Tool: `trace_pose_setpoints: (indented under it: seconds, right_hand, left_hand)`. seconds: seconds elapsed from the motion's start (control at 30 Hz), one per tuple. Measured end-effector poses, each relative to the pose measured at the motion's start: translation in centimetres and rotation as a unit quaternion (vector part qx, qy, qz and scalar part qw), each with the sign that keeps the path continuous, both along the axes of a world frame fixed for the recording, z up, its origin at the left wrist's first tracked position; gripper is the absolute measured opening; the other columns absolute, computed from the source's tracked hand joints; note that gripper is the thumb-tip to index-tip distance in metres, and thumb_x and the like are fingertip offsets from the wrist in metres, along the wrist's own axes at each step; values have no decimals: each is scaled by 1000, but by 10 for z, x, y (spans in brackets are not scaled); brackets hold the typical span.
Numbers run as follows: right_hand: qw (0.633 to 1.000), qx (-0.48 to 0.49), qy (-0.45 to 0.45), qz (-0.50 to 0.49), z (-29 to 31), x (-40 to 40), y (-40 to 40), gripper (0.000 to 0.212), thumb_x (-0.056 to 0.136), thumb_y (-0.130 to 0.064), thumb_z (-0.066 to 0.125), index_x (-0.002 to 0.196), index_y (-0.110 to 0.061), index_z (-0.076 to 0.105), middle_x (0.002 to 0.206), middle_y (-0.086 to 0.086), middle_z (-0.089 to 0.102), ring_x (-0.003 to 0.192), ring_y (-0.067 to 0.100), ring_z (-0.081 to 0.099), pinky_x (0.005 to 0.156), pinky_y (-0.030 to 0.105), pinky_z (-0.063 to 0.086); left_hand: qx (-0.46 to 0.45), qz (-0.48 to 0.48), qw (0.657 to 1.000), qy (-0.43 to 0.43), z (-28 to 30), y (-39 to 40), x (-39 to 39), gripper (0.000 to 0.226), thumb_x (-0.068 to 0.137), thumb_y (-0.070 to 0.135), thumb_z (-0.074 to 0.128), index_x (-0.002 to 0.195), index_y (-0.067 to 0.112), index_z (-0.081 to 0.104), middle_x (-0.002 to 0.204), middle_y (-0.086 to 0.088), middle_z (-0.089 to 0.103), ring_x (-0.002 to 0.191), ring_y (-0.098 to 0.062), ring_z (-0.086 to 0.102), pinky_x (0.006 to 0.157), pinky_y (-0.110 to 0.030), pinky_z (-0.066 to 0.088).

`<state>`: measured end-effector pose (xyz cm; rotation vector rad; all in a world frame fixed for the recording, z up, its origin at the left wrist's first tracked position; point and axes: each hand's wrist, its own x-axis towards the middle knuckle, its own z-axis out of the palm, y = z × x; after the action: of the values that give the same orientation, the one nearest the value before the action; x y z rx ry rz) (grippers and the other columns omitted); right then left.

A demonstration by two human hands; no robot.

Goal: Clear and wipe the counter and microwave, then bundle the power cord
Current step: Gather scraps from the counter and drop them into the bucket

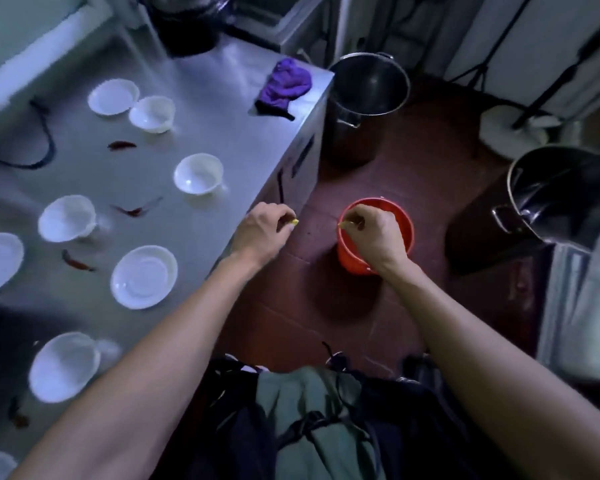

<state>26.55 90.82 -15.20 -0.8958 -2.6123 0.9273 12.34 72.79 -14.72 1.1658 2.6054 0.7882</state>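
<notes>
Left hand [264, 229] pinching one yellow scrap [294, 222], frame centre; right hand [374, 233] pinching another over one orange plastic bucket [407, 223]; four dried red chillies [122, 145] lying on steel counter [222, 109].

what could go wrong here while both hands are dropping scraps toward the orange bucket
The left hand pinches a yellow scrap over the counter edge, short of the orange bucket, so it may drop on the floor. Dried chillies lie between white bowls, easy to miss or knock.

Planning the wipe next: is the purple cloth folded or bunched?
Bunched: the purple cloth lies crumpled in a heap at the counter corner.
</notes>
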Motion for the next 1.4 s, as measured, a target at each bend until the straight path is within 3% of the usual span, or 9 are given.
trace_pose_setpoints:
  seconds: [0.23,0.5,0.77,1.07,1.4]
  right_hand:
    - [986,-54,-11,-158,-20,104,60,10,84,-22,74,94,-21,75,95,-3,75,88,17,69,79,35,57]
    - [966,-86,-44,-241,-43,144,93,9,86,-22,72,95,-21,75,93,-2,75,88,17,69,81,37,57]
    - [954,-96,-94,-267,-66,99,142,6,86,-25,73,91,-23,73,90,-5,74,83,14,67,76,31,55]
    - [947,-111,-195,-231,-86,6,198,7,86,-23,70,92,-21,72,92,-1,73,86,19,67,74,32,54]
    - [917,-190,-230,-265,-131,-34,214,10,86,-25,66,95,-24,70,94,-4,74,90,19,67,78,35,55]
  left_hand:
    - [-15,-135,991,5,6,112,66,13,87,23,71,99,19,73,91,0,70,90,-21,58,82,-38,50]
    - [-53,-205,977,-28,-26,182,72,9,89,31,70,97,27,71,90,9,66,88,-14,58,78,-39,53]
    - [-97,-212,969,-81,-73,241,17,8,89,34,68,96,31,69,93,10,67,93,-14,60,82,-40,53]
    - [-128,-176,962,-165,-113,298,-83,11,89,35,68,99,31,70,102,7,71,96,-17,64,87,-40,53]
    - [-178,-178,939,-233,-149,335,-97,8,88,35,70,95,31,70,95,11,71,90,-15,65,84,-38,55]
